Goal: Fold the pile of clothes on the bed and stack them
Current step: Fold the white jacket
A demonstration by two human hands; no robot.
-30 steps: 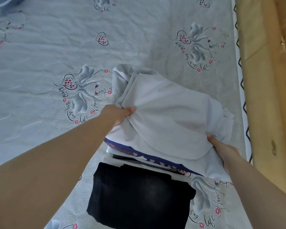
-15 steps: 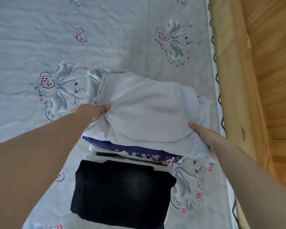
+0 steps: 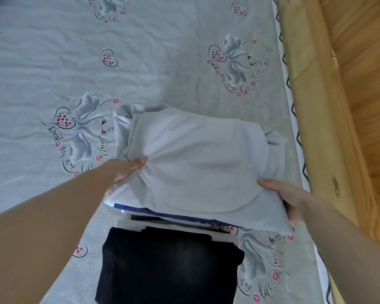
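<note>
head view: a grey bed sheet [image 3: 162, 62] printed with swans and hearts is lying under everything, a wooden bed frame [image 3: 312, 106] running along its right edge. a folded black garment [image 3: 169, 268] is lying nearest me, partly covering the stack [image 3: 173, 216] of folded clothes behind it. a soft, creased white garment [image 3: 195, 163] is sitting on top of that stack. my left hand [image 3: 125, 172] is pinching its bunched left edge; my right hand [image 3: 287, 198] is gripping its right edge, fingers curled under the cloth.
</note>
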